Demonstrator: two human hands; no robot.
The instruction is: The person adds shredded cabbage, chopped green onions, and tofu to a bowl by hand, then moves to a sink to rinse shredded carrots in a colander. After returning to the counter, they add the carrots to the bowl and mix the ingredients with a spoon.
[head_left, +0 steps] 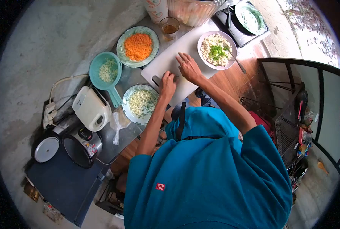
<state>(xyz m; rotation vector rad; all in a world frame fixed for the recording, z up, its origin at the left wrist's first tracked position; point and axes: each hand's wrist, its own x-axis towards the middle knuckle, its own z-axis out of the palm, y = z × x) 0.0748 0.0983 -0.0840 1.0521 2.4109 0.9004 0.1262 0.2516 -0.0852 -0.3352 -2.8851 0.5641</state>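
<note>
My left hand [168,84] rests at the near-left part of a white cutting board [166,61], beside its handle slot. Its fingers are curled together, and anything between them is hidden. Over the middle of the board, my right hand [189,68] has its fingers stretched out, holding nothing visible. A pale bowl [201,53] stands at the board's right end, filled with a chopped pale mixture [207,47] topped with chopped green leaves [219,52]. A spoon [238,64] leans in it. Left of my left hand, a plate [128,113] carries pale shredded vegetable [141,102].
Grated carrot [138,46] fills a plate [121,50] behind the board, near a glass of brown liquid [169,28]. A green strainer [95,68], a white appliance [90,108] and a plastic bag [119,121] stand left. A stove [265,33] holding a plate [250,17] is at far right.
</note>
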